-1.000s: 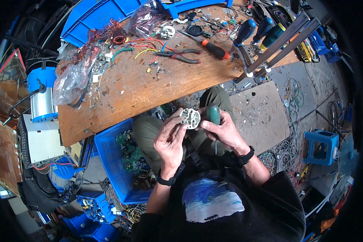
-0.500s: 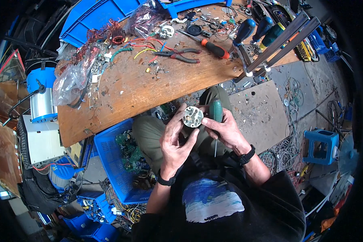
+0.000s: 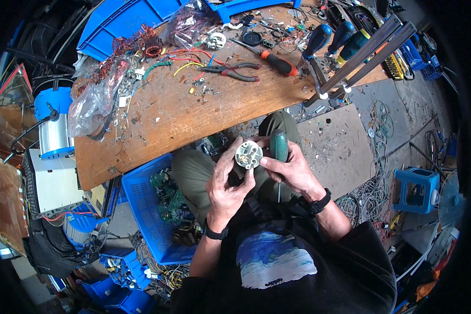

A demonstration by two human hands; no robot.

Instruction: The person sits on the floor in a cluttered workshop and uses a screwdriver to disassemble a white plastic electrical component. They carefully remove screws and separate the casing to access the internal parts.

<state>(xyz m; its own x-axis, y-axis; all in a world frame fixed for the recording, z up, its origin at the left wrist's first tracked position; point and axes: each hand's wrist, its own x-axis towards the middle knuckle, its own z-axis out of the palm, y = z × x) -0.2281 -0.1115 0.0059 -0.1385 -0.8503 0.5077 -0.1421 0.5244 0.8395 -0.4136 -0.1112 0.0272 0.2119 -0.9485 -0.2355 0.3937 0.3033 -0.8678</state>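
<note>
A round, pale plastic part (image 3: 248, 154) with holes and small copper-coloured bits on its face is held up over my lap. The fingers and thumb of my left hand (image 3: 227, 180) grip its left and lower edge. In my right hand (image 3: 295, 170) is a screwdriver (image 3: 279, 145) with a green handle; its thin shaft points back toward my body. My right thumb also touches the right rim of the round part. The screwdriver's tip is apart from the part.
Ahead lies a wooden bench (image 3: 167, 125) bearing pliers (image 3: 230, 69), an orange-and-black screwdriver (image 3: 279, 63), copper coils (image 3: 153, 48) and loose wires. Clamps (image 3: 350, 65) stand at its right end. A blue basket (image 3: 154, 225) of circuit boards sits left of my legs. Tangled cables (image 3: 356, 209) lie at right.
The round part has shifted slightly left and turned a little in my fingers. My left thumb has come up against its lower edge. The screwdriver has moved only slightly.
</note>
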